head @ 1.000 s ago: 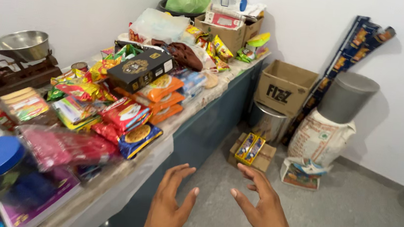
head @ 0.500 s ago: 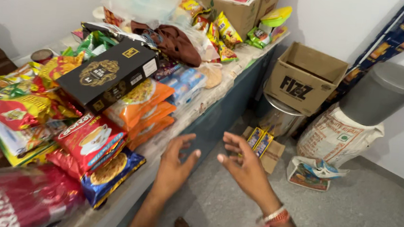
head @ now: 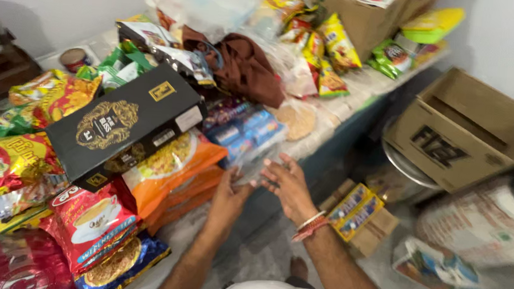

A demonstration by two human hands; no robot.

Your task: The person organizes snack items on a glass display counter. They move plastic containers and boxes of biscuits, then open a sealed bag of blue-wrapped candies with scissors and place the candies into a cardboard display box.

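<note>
A long bench [head: 359, 88] crowded with snack packets runs to the upper right. Mid-frame, left hand [head: 232, 192] and right hand [head: 289, 184] close on a clear plastic packet [head: 260, 162] at the bench edge, barely lifted; its long axis looks roughly upright, though blurred.

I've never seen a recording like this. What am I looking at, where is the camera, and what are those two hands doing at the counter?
No machine here: a person wears a camera on the head, so you look down along their arms. Both bare hands, the left hand and the right hand with red-and-white bangles, reach a clear plastic bag of blue packets at the edge of the long counter; the grip is too blurred to judge. Beside it lie orange snack packets and a black box with gold print. A brown cardboard box sits on the floor side.
</note>
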